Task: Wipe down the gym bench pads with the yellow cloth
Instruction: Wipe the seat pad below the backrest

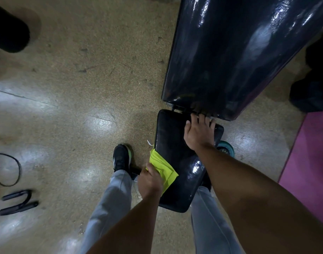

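Note:
The gym bench has a small black seat pad (177, 143) near me and a long glossy black back pad (230, 52) rising beyond it. My left hand (150, 182) grips the yellow cloth (162, 168) against the seat pad's left edge. My right hand (199, 132) rests flat on the far end of the seat pad, fingers spread and reaching the gap below the back pad.
My left shoe (121, 158) and grey trouser legs straddle the seat. A teal weight plate (226, 148) lies right of the seat, a pink mat (310, 162) further right. A cable loop (8, 169) and black handles (17, 202) lie on the floor at left.

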Demonstrator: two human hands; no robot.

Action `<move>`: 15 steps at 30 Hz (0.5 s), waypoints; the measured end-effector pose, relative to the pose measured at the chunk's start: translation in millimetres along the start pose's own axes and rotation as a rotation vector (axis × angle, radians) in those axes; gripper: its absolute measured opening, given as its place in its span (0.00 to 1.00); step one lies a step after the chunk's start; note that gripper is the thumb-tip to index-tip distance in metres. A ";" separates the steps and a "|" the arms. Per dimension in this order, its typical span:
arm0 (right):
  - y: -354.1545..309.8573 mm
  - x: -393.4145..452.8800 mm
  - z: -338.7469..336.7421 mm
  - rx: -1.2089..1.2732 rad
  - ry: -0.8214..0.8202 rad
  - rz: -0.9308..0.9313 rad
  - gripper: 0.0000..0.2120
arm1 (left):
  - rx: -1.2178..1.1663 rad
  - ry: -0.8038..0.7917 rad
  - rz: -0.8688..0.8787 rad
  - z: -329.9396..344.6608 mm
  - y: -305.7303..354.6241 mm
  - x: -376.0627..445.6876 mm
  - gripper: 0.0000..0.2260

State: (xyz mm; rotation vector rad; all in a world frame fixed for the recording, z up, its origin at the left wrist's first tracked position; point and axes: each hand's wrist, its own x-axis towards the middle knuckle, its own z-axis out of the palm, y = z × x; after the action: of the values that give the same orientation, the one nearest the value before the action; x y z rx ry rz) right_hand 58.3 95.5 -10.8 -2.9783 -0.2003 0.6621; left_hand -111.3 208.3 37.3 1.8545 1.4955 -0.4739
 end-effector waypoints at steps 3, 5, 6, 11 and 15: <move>-4.1 -2.2 -1.2 -0.002 -0.022 0.016 0.32 | -0.017 0.003 -0.007 -3.5 -6.1 -7.1 0.26; -4.8 -2.3 -1.0 -0.003 -0.048 0.010 0.31 | -0.022 0.002 -0.019 -5.6 -9.0 -10.1 0.25; -4.7 -2.5 -1.0 -0.005 -0.053 0.007 0.31 | -0.022 0.002 -0.028 -5.9 -10.2 -11.1 0.25; -4.1 -2.0 -1.1 -0.024 -0.081 0.001 0.25 | -0.013 0.016 -0.097 -4.3 -16.8 -13.5 0.25; -5.4 -1.2 0.0 -0.040 -0.077 0.018 0.24 | -0.040 0.038 -0.141 -2.5 -22.1 -15.5 0.25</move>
State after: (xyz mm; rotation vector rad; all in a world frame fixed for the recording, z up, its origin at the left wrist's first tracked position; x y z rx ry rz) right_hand 56.6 100.6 -9.7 -2.9985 -0.1952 0.7846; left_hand -136.8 201.3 43.0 1.7433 1.6565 -0.4738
